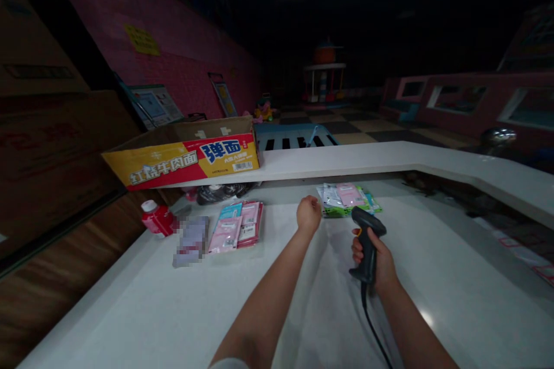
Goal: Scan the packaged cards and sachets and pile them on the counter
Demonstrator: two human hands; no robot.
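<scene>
Here, the right hand (384,265) grasps 1 black scanner (369,248), while the curled left hand (309,215) sits beside the packets (348,195), its hold impossible to tell.

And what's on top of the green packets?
A pink packet and at least one silvery one. The scanner in the right hand hides part of the green packets; what the top ones cover can't be seen.

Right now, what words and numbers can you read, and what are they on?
"红烧牛肉面": front of the yellow-and-red noodle carton
"弹面": same front, farther right
Too small, dark or blurred to read: that carton's smaller print, the right packet pile, left packet pile, red bottle, yellow wall sign and brown carton.
</scene>
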